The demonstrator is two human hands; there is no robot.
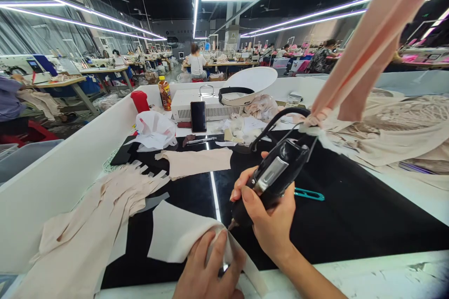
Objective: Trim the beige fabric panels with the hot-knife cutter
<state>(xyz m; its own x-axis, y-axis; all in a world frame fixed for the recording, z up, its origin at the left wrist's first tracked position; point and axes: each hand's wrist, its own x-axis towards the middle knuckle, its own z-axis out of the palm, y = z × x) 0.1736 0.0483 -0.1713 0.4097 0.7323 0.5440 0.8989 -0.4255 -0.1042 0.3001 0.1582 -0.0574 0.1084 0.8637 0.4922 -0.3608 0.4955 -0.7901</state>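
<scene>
My right hand (271, 215) is wrapped around a black corded handheld power tool (277, 173) with a metal lever on its side. The tool tilts down to the left, and its narrow tip meets the raised edge of a pale beige fabric piece (178, 231). Close to that tip, my left hand (212, 266) holds the fabric with bent fingers; its thumb side is partly hidden. Pink fabric strips (365, 51) hang from above and are tied near the tool's upper end. A teal slim-handled tool (309, 194) lies just right of my right hand.
Beneath the work is a glossy black board (336, 219). Layered beige fabric pieces (94, 215) lie left, with another piece (199, 162) behind. More fabric (403, 126) is heaped right. A phone (198, 117) leans against a white box (182, 103); a bottle (164, 93) stands beside it.
</scene>
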